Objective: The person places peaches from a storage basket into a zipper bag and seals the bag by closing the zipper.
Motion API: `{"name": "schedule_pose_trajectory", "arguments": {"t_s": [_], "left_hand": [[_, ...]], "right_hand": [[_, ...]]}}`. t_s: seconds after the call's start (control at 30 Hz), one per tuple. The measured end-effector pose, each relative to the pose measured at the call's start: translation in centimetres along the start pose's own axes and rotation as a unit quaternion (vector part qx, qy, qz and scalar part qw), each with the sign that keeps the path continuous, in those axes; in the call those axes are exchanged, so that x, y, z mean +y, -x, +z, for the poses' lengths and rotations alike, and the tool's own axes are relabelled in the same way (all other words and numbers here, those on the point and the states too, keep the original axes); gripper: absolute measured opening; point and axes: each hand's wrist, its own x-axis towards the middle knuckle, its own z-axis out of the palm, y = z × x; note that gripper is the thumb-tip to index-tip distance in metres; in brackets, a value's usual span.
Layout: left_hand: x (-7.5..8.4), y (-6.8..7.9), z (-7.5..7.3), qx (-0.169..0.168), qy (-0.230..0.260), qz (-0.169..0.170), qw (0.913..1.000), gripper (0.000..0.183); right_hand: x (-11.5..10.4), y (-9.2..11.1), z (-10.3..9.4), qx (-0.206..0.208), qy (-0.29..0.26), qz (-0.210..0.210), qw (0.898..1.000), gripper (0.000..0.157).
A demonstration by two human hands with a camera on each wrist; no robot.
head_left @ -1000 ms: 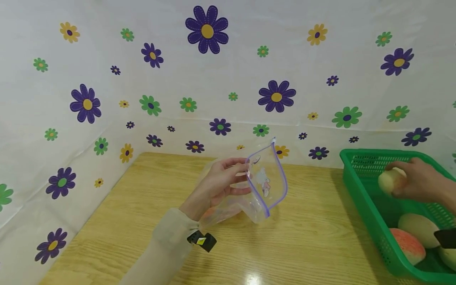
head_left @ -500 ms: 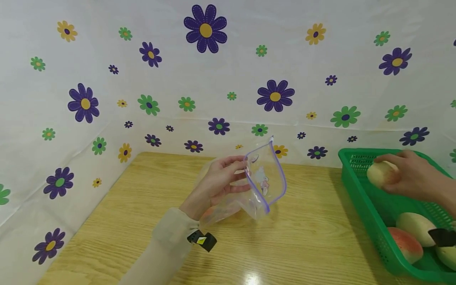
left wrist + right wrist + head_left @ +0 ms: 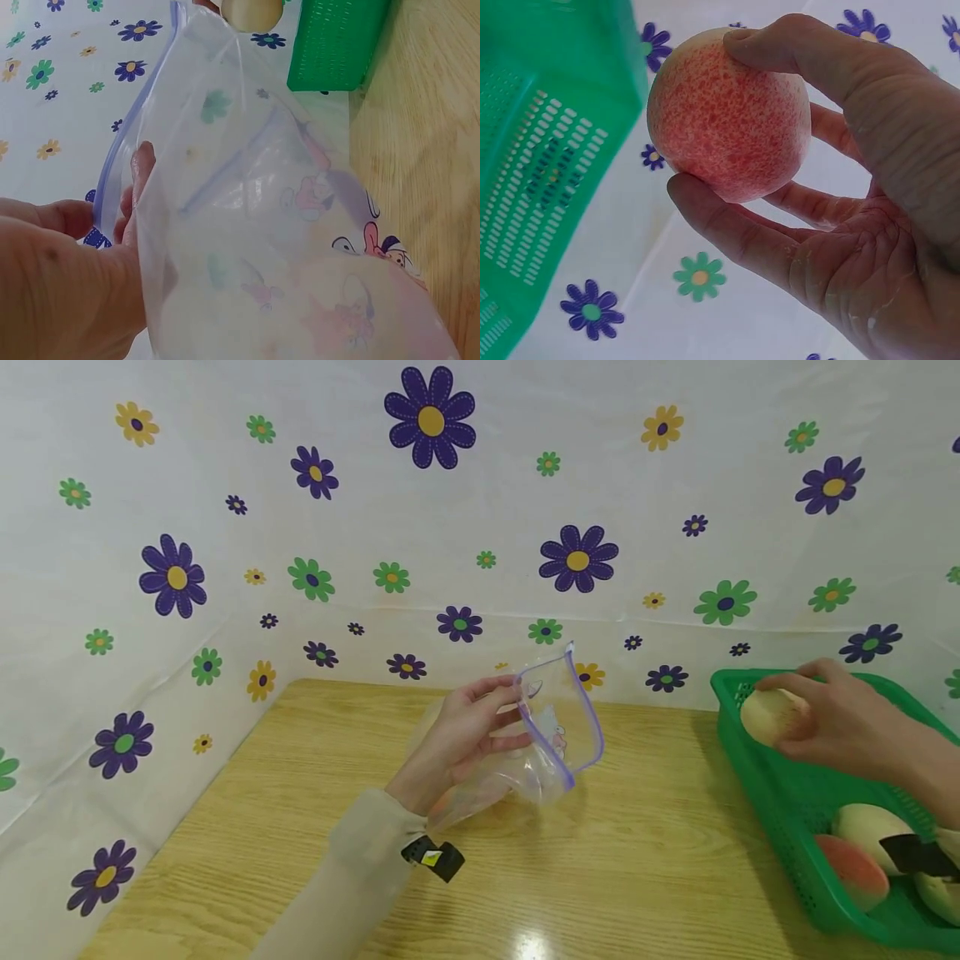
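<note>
My left hand (image 3: 468, 727) pinches the purple zip edge of a clear zip bag (image 3: 536, 777), its thumb outside and fingers behind the film. The bag's mouth gapes toward the right, and cartoon prints show on its film. Pinkish, pale rounded shapes show blurred through the bag (image 3: 300, 225) in the left wrist view. With thumb and fingers around it, my right hand (image 3: 847, 718) grips a peach (image 3: 772, 717), raised over the basket's left back corner. In the right wrist view the peach (image 3: 731, 120) is cream on top and speckled red below.
A green plastic basket (image 3: 761, 814) stands at the table's right side. Inside it lie a pink-red peach (image 3: 851, 872) and a paler peach (image 3: 866, 831), with another partly hidden near the right wrist strap. A flowered white cloth (image 3: 480, 510) hangs behind the wooden table (image 3: 637, 860).
My right hand has carried the peach leftward and slightly up, from within the basket to over its left rim. The left hand keeps its hold on the bag, nearly still.
</note>
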Motion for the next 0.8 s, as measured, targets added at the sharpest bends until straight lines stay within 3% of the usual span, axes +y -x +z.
{"name": "schedule_pose_trajectory", "arguments": {"t_s": [0.23, 0.5, 0.8], "left_hand": [[0.4, -0.1, 0.7, 0.013, 0.024, 0.011, 0.9996, 0.037], [0.3, 0.1, 0.5, 0.016, 0.005, 0.000, 0.9999, 0.039], [-0.3, 0.2, 0.2, 0.003, 0.002, -0.017, 0.9998, 0.037]], "right_hand": [[-1.6, -0.3, -0.4, 0.020, -0.007, -0.027, 0.999, 0.061], [-3.6, -0.7, -0.3, 0.032, -0.021, -0.057, 0.998, 0.061], [-6.5, -1.4, -0.2, -0.007, -0.043, -0.067, 0.997, 0.064]]}}
